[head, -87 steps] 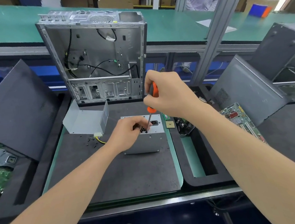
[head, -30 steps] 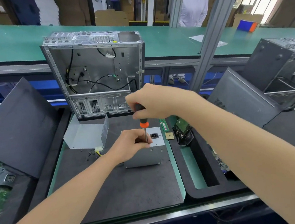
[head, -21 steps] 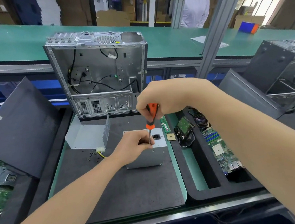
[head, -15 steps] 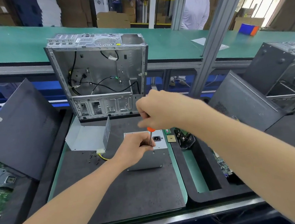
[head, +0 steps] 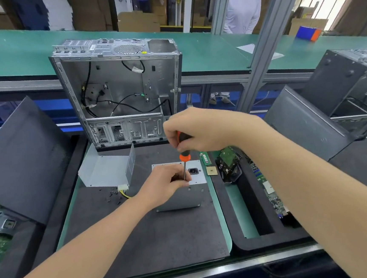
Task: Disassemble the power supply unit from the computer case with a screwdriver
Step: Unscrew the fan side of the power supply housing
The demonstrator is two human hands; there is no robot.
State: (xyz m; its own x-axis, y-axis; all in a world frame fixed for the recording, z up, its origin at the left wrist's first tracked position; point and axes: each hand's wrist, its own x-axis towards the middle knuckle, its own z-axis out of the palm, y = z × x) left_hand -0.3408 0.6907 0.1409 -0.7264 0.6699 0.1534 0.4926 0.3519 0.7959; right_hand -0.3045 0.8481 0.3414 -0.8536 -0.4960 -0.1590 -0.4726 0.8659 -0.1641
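Right hand (head: 199, 128) grips the one screwdriver (head: 184, 157) upright; left hand (head: 164, 183) curls its fingers on the one power supply unit (head: 183, 197), at its top edge. Open mat (head: 153, 241) lies in front, one stripped computer case (head: 118, 89) behind.

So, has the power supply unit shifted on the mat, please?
No. The power supply unit still sits just left of the square chip, the same gap between them.
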